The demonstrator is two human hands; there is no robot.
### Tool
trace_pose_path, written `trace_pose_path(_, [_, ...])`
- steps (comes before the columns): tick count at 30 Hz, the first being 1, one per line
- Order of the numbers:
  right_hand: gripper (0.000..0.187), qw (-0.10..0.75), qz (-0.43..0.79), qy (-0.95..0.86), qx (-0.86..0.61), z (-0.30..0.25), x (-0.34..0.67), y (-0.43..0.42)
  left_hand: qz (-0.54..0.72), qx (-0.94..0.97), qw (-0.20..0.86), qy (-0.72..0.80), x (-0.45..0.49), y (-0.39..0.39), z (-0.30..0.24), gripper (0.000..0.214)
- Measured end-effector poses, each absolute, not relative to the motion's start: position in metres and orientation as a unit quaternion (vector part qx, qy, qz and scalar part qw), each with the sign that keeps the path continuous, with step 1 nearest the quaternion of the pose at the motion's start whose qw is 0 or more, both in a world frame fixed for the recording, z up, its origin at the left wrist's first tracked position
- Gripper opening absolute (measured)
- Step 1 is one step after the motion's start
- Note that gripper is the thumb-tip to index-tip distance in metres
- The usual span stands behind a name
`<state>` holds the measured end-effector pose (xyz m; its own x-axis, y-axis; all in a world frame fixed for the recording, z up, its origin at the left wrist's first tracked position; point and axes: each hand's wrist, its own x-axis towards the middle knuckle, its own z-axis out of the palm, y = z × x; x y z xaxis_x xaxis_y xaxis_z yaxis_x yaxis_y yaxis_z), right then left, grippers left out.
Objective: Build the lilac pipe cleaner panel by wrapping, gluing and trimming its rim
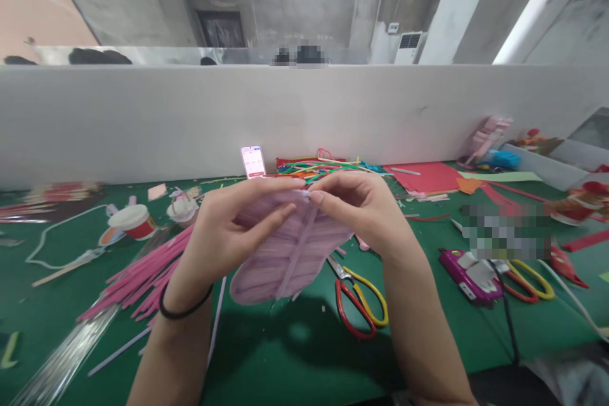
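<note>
Panel (276, 260), lilac and rounded, is between the two hands, held up above the green table (266, 355), with its wide end hanging down toward the person. Rib (297, 250) runs along its middle, up to the narrow top where the fingertips meet.

I judge that the step in hand is fine work at this top end, perhaps pressing or joining the rib there. In my judgement, the next move calls for a steady hold by one hand, while the other makes a small, exact pinch or twist without bending the panel.

Left hand (228, 216) grasps the upper edge: its thumb lies across the front and its fingers reach over the top, some of them hidden behind. Right hand (366, 209) pinches the top end between thumb and index finger; its other fingers curl inward. Both wrists are bent toward each other, and the forearms rise from the two lower sides like a tent. Dark band (178, 316) is around the left wrist.

Scissors (349, 277) lie near the right forearm, apart from both hands. Pink stems (143, 273) lie to the left, and beyond the hands are coloured stems (328, 168) and a phone (253, 162).
</note>
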<state>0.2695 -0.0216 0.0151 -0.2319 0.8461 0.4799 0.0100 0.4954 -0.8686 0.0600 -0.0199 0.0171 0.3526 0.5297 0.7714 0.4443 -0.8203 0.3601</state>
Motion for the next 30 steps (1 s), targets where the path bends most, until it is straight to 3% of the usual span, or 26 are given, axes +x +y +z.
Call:
trace_pose_path(6, [0.008, 0.555, 0.352, -0.690, -0.304, 0.016, 0.262, -0.029, 0.497, 0.831, -0.006, 0.249, 0.062, -0.025, 0.019, 0.028])
trace_pose_path(25, [0.009, 0.572, 0.240, -0.719, -0.315, 0.017, 0.260, -0.033, 0.509, 0.822, 0.012, 0.254, 0.062, -0.026, 0.018, 0.027])
trace_pose_path(30, [0.015, 0.537, 0.219, -0.738, -0.345, 0.017, 0.268, -0.028, 0.509, 0.816, -0.023, 0.273, 0.064, -0.023, 0.016, 0.025])
